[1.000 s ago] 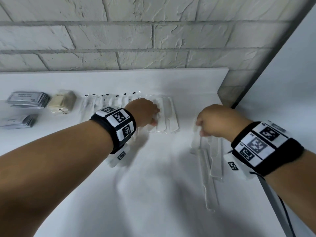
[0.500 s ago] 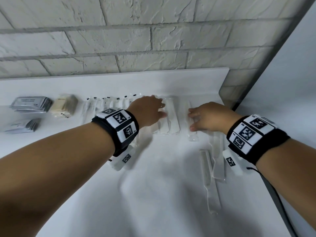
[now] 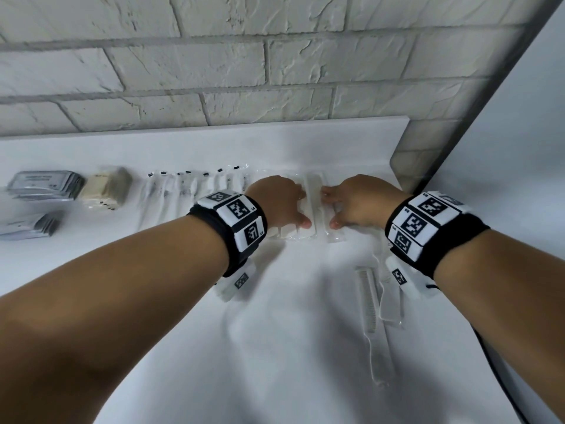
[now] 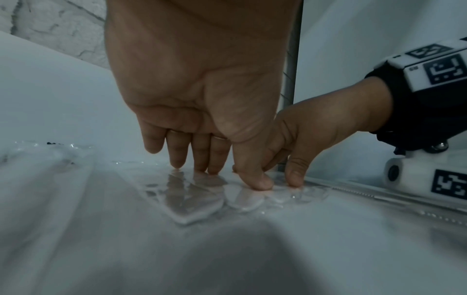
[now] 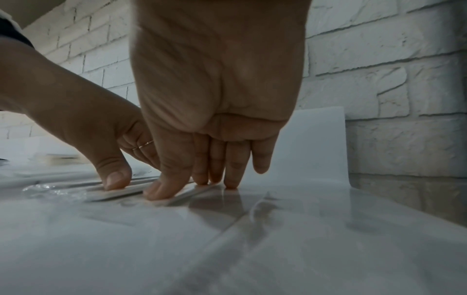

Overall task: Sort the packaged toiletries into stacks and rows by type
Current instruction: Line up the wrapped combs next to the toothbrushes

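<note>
A row of white combs in clear wrappers (image 3: 315, 194) lies near the back of the white counter (image 3: 275, 347). My left hand (image 3: 287, 206) rests on the row's left part, fingertips and thumb pressing down on the wrappers (image 4: 197, 199). From the right, my right hand (image 3: 348, 206) presses its thumb and straight fingers on the rightmost wrapped comb (image 5: 177, 197). The two thumbs (image 5: 116, 177) are close together. Neither hand grips anything. Two more wrapped combs (image 3: 371, 316) lie loose under my right wrist.
Wrapped toothbrushes (image 3: 189, 191) form a row left of the combs. Further left are beige packs (image 3: 105, 188) and two stacks of grey sachets (image 3: 46, 183). A brick wall (image 3: 275, 71) runs behind, and the counter ends at the right edge (image 3: 397, 166).
My right hand moved left and away from the loose combs, bringing a wrapped comb up against the row. My left hand stayed on the row.
</note>
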A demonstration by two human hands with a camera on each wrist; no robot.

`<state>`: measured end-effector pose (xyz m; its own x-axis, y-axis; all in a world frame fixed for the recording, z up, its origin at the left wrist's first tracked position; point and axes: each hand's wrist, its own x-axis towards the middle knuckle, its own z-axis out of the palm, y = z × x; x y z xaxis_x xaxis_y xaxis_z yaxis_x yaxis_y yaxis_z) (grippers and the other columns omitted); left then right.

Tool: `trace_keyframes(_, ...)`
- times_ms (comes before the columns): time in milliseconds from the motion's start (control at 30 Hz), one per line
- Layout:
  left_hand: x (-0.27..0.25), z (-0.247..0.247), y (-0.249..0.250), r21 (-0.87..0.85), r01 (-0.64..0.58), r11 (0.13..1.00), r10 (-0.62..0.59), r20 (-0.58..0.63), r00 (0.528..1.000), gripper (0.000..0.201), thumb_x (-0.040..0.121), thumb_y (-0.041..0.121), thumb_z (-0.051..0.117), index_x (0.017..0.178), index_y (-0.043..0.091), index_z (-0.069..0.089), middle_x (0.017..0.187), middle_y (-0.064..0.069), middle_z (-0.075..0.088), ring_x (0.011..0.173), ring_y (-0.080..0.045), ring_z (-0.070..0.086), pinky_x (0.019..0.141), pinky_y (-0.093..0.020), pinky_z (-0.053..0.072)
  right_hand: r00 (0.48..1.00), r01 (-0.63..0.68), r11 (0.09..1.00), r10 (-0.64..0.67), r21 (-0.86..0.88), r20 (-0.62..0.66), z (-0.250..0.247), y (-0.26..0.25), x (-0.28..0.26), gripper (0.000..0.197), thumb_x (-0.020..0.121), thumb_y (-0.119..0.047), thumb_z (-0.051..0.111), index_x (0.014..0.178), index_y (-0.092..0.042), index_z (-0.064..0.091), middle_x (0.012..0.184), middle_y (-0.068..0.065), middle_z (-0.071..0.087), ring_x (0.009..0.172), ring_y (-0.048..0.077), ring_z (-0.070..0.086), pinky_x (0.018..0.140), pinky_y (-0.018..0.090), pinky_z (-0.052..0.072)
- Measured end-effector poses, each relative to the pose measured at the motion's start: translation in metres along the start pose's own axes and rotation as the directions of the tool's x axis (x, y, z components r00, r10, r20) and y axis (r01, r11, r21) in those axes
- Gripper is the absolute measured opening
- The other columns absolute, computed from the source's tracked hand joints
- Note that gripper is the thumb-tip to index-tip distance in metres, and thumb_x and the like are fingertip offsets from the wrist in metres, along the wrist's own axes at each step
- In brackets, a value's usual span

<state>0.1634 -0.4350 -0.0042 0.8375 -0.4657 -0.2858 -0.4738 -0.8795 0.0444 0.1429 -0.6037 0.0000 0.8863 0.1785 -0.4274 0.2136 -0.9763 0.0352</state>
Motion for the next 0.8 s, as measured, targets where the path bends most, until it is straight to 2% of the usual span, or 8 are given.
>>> trace_keyframes(100, -0.001, -0.001, -0.003, -0.020, -0.008, 1.000, 0.008, 0.013, 1.000, 0.071, 0.081, 0.059, 0.061, 0.140, 0.025, 0.046, 0.136, -0.002, 0.053, 0.127, -0.024, 0.047, 0.095, -0.031, 0.037, 1.000, 0.009, 1.000, -0.009, -0.008, 0.005, 0.000, -0.001, 0.000, 0.074, 0.085, -0.047, 0.062, 0.149, -0.027, 0.029, 0.155, -0.006, 0.032, 0.136, 0.024, 0.039, 0.110, 0.037, 0.034)
trace_keyframes(200, -0.007, -0.007, -0.014, -0.022, 0.022, 1.000, -0.022, 0.006, 1.000, 0.072, 0.087, 0.058, 0.053, 0.147, 0.023, 0.035, 0.155, 0.002, 0.030, 0.141, -0.021, 0.029, 0.113, -0.035, 0.026, 1.000, 0.016, 0.999, -0.015, -0.035, 0.020, -0.001, -0.002, -0.001, 0.071, 0.088, -0.046, 0.059, 0.149, -0.027, 0.028, 0.157, -0.008, 0.025, 0.138, 0.024, 0.035, 0.111, 0.035, 0.031)
trace_keyframes(333, -0.021, -0.010, -0.030, 0.049, 0.090, 0.995, -0.093, 0.052, 0.994, 0.069, 0.083, 0.059, 0.058, 0.140, 0.021, 0.046, 0.145, 0.001, 0.044, 0.134, -0.022, 0.039, 0.106, -0.037, 0.034, 0.999, 0.001, 1.000, -0.001, -0.018, 0.034, 0.000, -0.001, -0.002, 0.072, 0.089, -0.046, 0.059, 0.150, -0.027, 0.026, 0.157, -0.007, 0.026, 0.139, 0.025, 0.033, 0.112, 0.035, 0.030)
trace_keyframes(500, -0.029, -0.008, -0.035, 0.070, 0.072, 0.995, -0.078, 0.077, 0.994, 0.070, 0.081, 0.054, 0.063, 0.141, 0.022, 0.045, 0.135, 0.000, 0.052, 0.127, -0.022, 0.045, 0.098, -0.034, 0.038, 0.999, -0.014, 0.999, 0.015, -0.036, 0.033, 0.000, -0.005, -0.002, 0.073, 0.088, -0.046, 0.060, 0.150, -0.029, 0.026, 0.156, -0.007, 0.029, 0.138, 0.025, 0.036, 0.111, 0.035, 0.032)
trace_keyframes(633, -0.031, -0.010, -0.035, 0.047, 0.090, 0.995, -0.094, 0.086, 0.992, 0.074, 0.083, 0.054, 0.061, 0.146, 0.024, 0.037, 0.147, 0.002, 0.041, 0.136, -0.021, 0.036, 0.106, -0.034, 0.031, 1.000, 0.019, 0.999, -0.019, 0.034, 0.004, -0.005, -0.003, -0.014, 0.068, 0.089, -0.043, 0.060, 0.149, -0.030, 0.030, 0.157, -0.011, 0.025, 0.140, 0.023, 0.033, 0.113, 0.035, 0.030)
trace_keyframes(667, -0.031, -0.010, -0.035, 0.042, 0.097, 0.994, -0.100, 0.084, 0.991, 0.075, 0.084, 0.056, 0.059, 0.148, 0.025, 0.033, 0.153, 0.003, 0.033, 0.140, -0.020, 0.029, 0.110, -0.035, 0.027, 0.999, 0.006, 0.989, 0.000, 0.148, -0.046, -0.008, 0.001, -0.021, 0.065, 0.088, -0.040, 0.062, 0.146, -0.031, 0.035, 0.156, -0.013, 0.027, 0.139, 0.020, 0.034, 0.113, 0.034, 0.029)
trace_keyframes(733, -0.030, -0.010, -0.032, 0.021, 0.098, 0.995, -0.099, 0.064, 0.993, 0.073, 0.087, 0.056, 0.054, 0.149, 0.028, 0.028, 0.158, 0.007, 0.022, 0.144, -0.018, 0.022, 0.114, -0.034, 0.021, 0.976, -0.059, 0.926, 0.131, 0.372, -0.173, -0.017, 0.016, -0.034, 0.053, 0.086, -0.036, 0.067, 0.136, -0.029, 0.051, 0.146, -0.009, 0.046, 0.129, 0.017, 0.047, 0.108, 0.032, 0.036)
trace_keyframes(800, -0.028, -0.010, -0.026, 0.001, 0.077, 0.997, -0.077, 0.023, 0.997, 0.068, 0.090, 0.053, 0.052, 0.149, 0.029, 0.029, 0.158, 0.009, 0.022, 0.144, -0.017, 0.022, 0.115, -0.033, 0.020, 0.935, -0.202, 0.890, 0.299, 0.409, -0.190, -0.022, 0.035, -0.044, 0.037, 0.084, -0.036, 0.069, 0.116, -0.017, 0.066, 0.119, 0.003, 0.065, 0.105, 0.022, 0.062, 0.092, 0.032, 0.048)
